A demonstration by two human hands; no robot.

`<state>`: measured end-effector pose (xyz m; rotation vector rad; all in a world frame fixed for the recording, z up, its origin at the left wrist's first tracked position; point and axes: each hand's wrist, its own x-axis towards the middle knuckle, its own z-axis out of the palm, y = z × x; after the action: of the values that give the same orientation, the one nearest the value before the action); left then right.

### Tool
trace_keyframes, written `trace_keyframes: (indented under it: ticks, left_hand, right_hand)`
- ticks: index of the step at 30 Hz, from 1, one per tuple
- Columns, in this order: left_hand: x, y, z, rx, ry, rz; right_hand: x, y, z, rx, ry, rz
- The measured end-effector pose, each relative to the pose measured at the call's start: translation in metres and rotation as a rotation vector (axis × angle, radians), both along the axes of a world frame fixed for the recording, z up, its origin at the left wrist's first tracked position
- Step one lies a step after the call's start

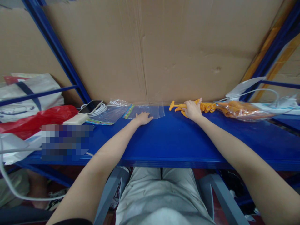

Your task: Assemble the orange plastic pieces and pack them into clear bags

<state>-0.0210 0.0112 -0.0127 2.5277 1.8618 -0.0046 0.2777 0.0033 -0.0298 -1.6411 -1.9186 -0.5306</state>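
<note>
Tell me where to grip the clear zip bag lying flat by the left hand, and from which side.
Grip the clear zip bag at its near edge, coming from the front beside the left hand. It lies flat on the blue shelf against the cardboard wall, so probably only that edge can be lifted and pinched.

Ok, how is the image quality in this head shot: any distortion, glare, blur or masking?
Head view: strong wide-angle distortion bows the blue shelf and the arms; lighting is even and soft, with faint shadows; slight glare on the clear plastic bag under the left hand; the right hand on the orange plastic pieces is sharp; a pixelated block masks an area at left.
</note>
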Motion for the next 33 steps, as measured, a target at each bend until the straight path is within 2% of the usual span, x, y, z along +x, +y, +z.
trace_keyframes:
  ticks: [5, 7, 9, 17, 27, 33]
  left_hand:
    - [0.002, 0.007, -0.006, 0.146, -0.127, -0.365]
    - [0.006, 0.007, -0.008, 0.181, -0.16, -0.463]
    - [0.01, 0.005, -0.009, 0.197, -0.166, -0.508]
    - [0.012, 0.004, -0.01, 0.213, -0.143, -0.501]
    - [0.015, -0.002, -0.008, 0.229, -0.164, -0.519]
    - [0.017, -0.005, -0.004, 0.257, -0.075, -0.484]
  right_hand:
    - [-0.014, -0.001, 0.004, 0.015, 0.117, 0.15]
    - [-0.019, -0.002, 0.004, -0.021, 0.095, 0.23]
    - [-0.021, -0.004, 0.004, -0.051, 0.058, 0.282]
    - [-0.012, -0.009, 0.004, -0.089, 0.046, 0.257]
    - [-0.023, -0.012, 0.002, -0.142, 0.045, 0.477]
    - [-0.031, -0.016, 0.001, -0.155, 0.023, 0.544]
